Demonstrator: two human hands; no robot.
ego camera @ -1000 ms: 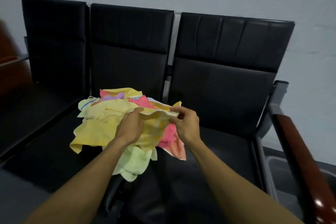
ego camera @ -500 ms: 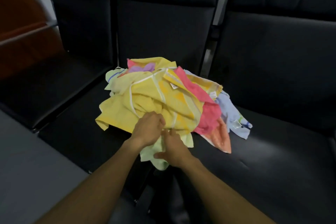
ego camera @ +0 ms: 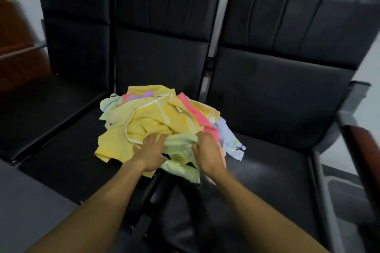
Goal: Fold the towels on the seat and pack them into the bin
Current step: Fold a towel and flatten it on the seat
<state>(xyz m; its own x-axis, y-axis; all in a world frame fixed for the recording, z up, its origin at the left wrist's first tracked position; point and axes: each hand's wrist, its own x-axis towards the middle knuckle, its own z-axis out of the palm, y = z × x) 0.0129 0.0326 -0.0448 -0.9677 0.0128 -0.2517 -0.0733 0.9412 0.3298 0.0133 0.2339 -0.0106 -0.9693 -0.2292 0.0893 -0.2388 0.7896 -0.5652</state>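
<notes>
Since half a second ago both hands have spread apart: left hand (ego camera: 151, 153) and right hand (ego camera: 206, 151) now pinch the crumpled pale-green cloth towel (ego camera: 182, 150) at frame centre, against the heap on the black padded bench (ego camera: 267, 170). Best lift it clear before folding.

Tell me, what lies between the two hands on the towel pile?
In the head view, a light green towel spans from the left hand to the right hand; both grip it.

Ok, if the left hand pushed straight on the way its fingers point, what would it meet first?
Most likely the crumpled yellow towel with white piping: the left hand points up and away into the pile, fingertips already at its folds. Depth is hard to judge here.
</notes>
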